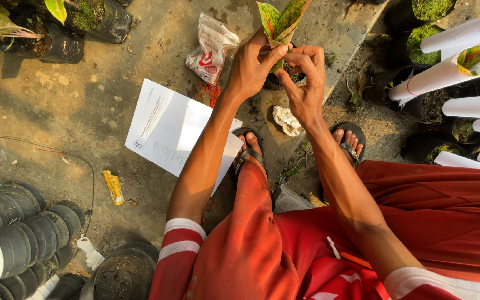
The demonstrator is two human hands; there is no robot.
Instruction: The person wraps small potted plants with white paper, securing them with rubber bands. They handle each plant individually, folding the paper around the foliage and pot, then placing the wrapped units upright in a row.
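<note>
Pink-speckled plant (280, 19), light and tender: your left hand (251, 66) and right hand (305, 83) pinch its stem base (278, 64), fingers closed; grip low, gently.

Warm, low sunlight is coming from the upper left, brightening the concrete floor (84, 105) and glaring off the white paper sheets (168, 130). Forearms are throwing soft shadows rightward. The wide lens is bending the edges; stacked black pots (18, 239) are sitting dim, slightly soft.
</note>
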